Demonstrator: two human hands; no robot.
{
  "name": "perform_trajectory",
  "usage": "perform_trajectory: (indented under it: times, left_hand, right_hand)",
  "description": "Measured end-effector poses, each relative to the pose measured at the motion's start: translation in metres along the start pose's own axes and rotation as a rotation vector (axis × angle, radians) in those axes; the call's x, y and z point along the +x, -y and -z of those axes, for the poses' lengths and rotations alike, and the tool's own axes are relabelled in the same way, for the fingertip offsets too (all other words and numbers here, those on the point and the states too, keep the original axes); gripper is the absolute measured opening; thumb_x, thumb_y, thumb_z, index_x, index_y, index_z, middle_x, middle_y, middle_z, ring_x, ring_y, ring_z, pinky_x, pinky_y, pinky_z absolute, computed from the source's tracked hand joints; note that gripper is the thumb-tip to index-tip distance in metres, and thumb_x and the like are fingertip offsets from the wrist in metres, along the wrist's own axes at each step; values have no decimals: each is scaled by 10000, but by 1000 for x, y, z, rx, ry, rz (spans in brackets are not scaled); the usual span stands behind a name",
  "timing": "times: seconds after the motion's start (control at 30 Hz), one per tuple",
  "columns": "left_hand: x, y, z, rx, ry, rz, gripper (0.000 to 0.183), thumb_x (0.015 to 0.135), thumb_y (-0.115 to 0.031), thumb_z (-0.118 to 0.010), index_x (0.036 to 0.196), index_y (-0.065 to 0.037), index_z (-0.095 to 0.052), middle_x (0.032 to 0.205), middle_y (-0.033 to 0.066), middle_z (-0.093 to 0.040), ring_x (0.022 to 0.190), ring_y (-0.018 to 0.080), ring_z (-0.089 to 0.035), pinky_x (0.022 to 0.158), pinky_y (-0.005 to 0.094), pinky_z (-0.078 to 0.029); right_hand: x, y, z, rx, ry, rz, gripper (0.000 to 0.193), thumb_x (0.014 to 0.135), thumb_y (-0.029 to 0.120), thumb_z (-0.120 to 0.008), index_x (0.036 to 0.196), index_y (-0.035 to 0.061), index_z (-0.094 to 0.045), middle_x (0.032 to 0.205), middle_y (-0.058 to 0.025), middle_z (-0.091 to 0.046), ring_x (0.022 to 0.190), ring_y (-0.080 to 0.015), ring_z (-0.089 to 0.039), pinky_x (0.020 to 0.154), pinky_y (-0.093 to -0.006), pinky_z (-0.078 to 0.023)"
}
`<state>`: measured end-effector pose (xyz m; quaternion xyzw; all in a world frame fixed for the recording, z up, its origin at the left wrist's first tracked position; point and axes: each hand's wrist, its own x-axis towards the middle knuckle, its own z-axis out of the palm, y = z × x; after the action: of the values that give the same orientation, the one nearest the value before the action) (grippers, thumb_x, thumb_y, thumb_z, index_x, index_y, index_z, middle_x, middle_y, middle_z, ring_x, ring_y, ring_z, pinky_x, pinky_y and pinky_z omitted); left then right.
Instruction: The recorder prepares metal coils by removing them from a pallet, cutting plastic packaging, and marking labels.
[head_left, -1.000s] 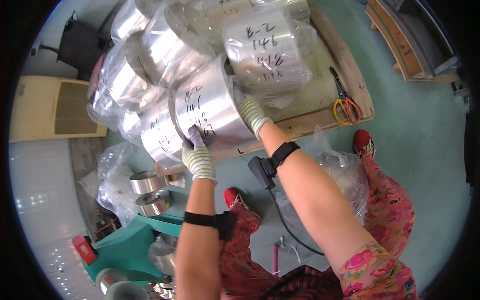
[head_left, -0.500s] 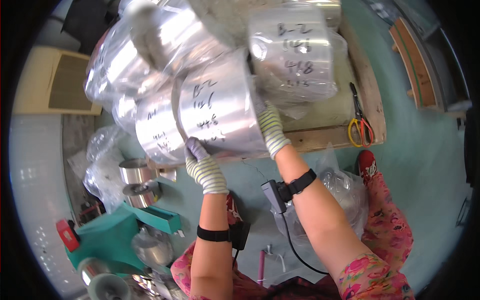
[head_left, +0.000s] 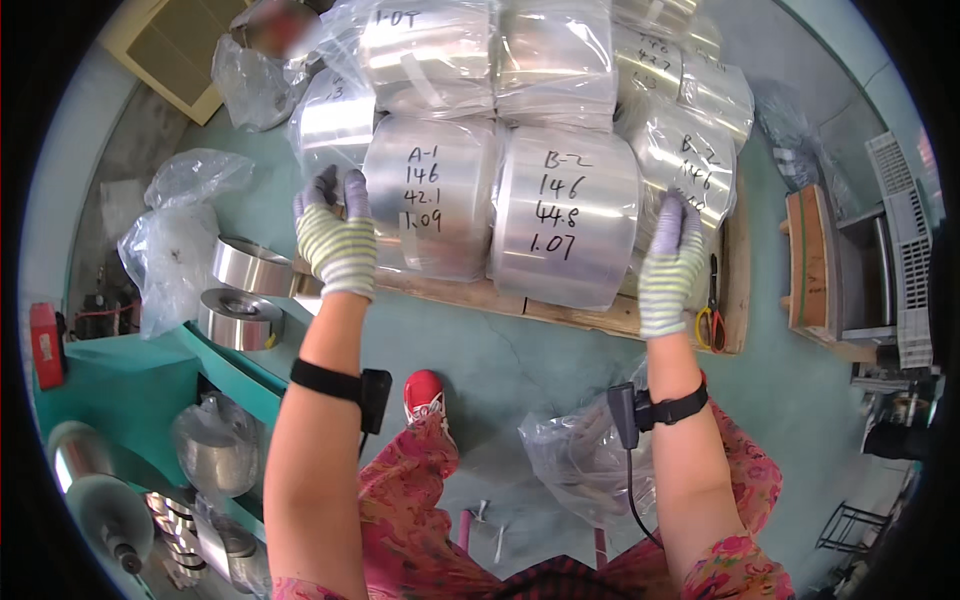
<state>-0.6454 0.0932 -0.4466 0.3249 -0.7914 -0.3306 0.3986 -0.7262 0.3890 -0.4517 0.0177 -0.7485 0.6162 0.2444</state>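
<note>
Large shiny silver rolls wrapped in clear plastic are stacked on a wooden pallet (head_left: pixel 520 310). Two front rolls carry handwritten marks: the left front roll (head_left: pixel 430 205) and the right front roll (head_left: pixel 570 215). My left hand (head_left: pixel 335 235), in a striped work glove, rests flat against the left side of the left front roll. My right hand (head_left: pixel 670 260), gloved the same way, lies against the right side of the right front roll, beside a third marked roll (head_left: pixel 695 160). Both hands press the pair from outside. More wrapped rolls (head_left: pixel 500 50) sit above.
Red-handled scissors (head_left: pixel 712 320) lie on the pallet's right end. Two smaller silver rolls (head_left: pixel 240 290) sit on a teal machine frame (head_left: pixel 130 380) at left. Crumpled plastic bags (head_left: pixel 175 240) lie left and another plastic bag (head_left: pixel 580 460) by my feet. A wooden crate (head_left: pixel 805 260) stands right.
Before, both hands gripped one roll and held it up near the stack. Now that roll sits among the front rolls and my hands have spread apart to the outer sides of the pair.
</note>
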Motion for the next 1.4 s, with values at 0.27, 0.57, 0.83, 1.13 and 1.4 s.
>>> perform_trajectory:
  times: [0.27,0.57,0.83,1.13,1.4]
  left_hand:
    - [-29,31,-54,164,-7,77,432,848,-300,-476,1159,1,-475,1062,215,-551,993,365,-510,859,436,-393]
    - [-2,72,-59,-45,43,91,279,867,-299,-492,949,-40,-558,880,178,-606,778,300,-579,708,378,-447]
    - [0,42,-34,220,191,216,419,913,-404,-315,1052,-65,-517,952,218,-596,885,395,-564,761,459,-435]
    - [-8,11,-18,627,97,-214,408,858,-296,-469,1220,-109,-433,1248,162,-438,1129,349,-410,943,455,-325]
    - [-211,-97,-36,-261,601,-753,273,715,-25,-581,988,-39,-568,969,170,-569,912,350,-540,822,417,-432]
  right_hand:
    - [-85,32,-168,-434,480,678,395,760,207,-525,1102,9,-515,1118,-158,-528,1095,-327,-445,968,-472,-300]
    - [-99,36,-207,-353,266,791,252,765,200,-501,934,33,-584,1027,-117,-580,1000,-277,-519,917,-487,-323]
    - [-54,60,-69,-231,543,632,325,720,159,-595,1012,22,-557,1051,-144,-555,1000,-329,-511,887,-400,-398]
    - [-42,-26,158,-832,796,-281,475,777,334,-590,1115,9,-514,1044,-214,-582,958,-357,-560,832,-400,-440]
    - [-50,-61,236,-938,697,-499,608,755,318,-611,1222,-19,-414,1153,-263,-503,1056,-376,-504,912,-404,-402]
